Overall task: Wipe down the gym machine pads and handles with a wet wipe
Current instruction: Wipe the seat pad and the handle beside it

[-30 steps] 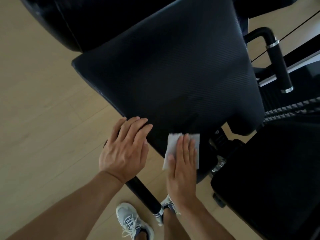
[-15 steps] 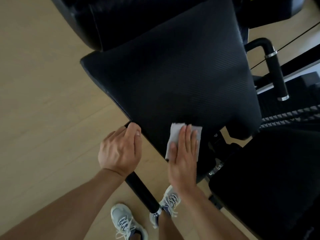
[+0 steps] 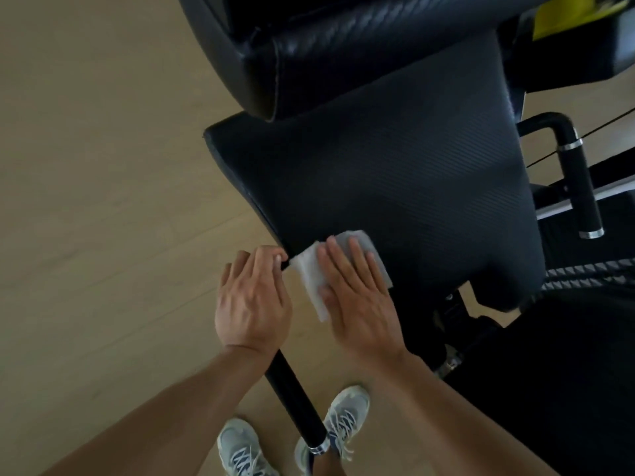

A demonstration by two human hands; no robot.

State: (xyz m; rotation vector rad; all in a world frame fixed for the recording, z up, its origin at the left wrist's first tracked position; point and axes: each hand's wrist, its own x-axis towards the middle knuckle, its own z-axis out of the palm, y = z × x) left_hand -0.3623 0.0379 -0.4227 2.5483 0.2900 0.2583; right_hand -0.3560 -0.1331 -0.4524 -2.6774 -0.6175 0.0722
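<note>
A black textured seat pad (image 3: 395,187) of the gym machine fills the middle of the head view. My right hand (image 3: 357,304) lies flat with straight fingers on a white wet wipe (image 3: 309,280), pressing it onto the pad's near left corner. Part of the wipe hangs over the pad's edge. My left hand (image 3: 252,300) sits just left of the wipe, fingers curled round the top of the black left handle (image 3: 295,403), which runs down toward my feet. A second black handle (image 3: 580,187) with chrome rings stands at the right of the pad.
A thick black back pad (image 3: 343,56) overhangs the seat pad at the top, with a yellow label (image 3: 563,12) beside it. Another black padded part (image 3: 549,389) fills the lower right. My grey shoes (image 3: 240,448) stand on the light wooden floor (image 3: 103,201).
My right hand has slid the wipe left to the pad's corner, close to my left hand. My left hand went from lying flat on the pad's edge to curling round the handle.
</note>
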